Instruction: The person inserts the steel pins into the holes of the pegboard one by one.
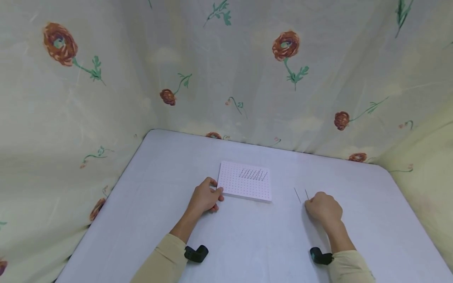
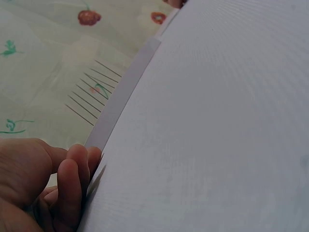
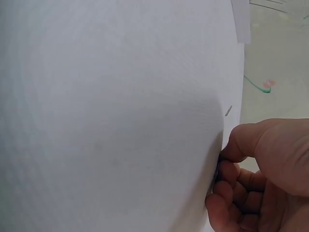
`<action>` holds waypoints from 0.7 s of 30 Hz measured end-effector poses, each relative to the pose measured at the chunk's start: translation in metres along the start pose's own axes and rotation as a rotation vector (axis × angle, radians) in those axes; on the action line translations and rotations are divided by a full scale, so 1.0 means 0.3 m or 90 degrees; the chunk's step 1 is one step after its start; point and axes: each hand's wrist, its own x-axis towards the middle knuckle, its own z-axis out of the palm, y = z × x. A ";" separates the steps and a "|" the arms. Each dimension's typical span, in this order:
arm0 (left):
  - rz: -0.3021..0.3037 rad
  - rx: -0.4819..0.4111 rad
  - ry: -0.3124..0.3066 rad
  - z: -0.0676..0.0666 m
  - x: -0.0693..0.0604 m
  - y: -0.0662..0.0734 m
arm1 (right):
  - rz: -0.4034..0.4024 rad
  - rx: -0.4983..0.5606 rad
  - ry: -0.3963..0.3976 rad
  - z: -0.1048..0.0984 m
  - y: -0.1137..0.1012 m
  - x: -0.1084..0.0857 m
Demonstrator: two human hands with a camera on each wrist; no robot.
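Observation:
A white board with rows of small holes (image 1: 233, 184) lies on the table, and several thin dark sticks (image 1: 253, 174) stand slanting in a row towards its back right. My left hand (image 1: 204, 195) holds the board by its left edge near the front corner; in the left wrist view the fingers (image 2: 70, 186) are bent beside that corner. To the right of the board, my right hand (image 1: 323, 208) pinches the near end of a thin stick (image 1: 306, 194) down at the tabletop. Another loose stick (image 1: 297, 195) lies just left of it. The right fingers partly hide the pinched stick.
The white tabletop (image 1: 159, 169) has rounded far corners. Flower-printed cloth (image 1: 230, 70) hangs behind it and at both sides. A black wrist camera (image 1: 196, 254) sits at the left cuff, and a second one (image 1: 321, 256) at the right cuff.

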 end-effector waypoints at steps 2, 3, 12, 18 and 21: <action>0.000 -0.002 -0.002 -0.001 0.002 0.000 | -0.003 -0.005 -0.002 0.000 -0.002 0.002; 0.000 -0.004 -0.002 -0.001 0.002 0.000 | -0.005 -0.007 -0.004 -0.001 -0.003 0.004; 0.005 -0.002 0.002 0.000 0.007 -0.003 | -0.036 -0.039 -0.040 0.000 -0.010 0.017; 0.011 -0.009 -0.008 0.002 0.003 -0.009 | -0.043 -0.005 -0.072 0.000 0.006 0.018; 0.010 -0.009 -0.006 0.000 0.004 -0.006 | -0.060 0.033 -0.070 -0.010 0.014 0.022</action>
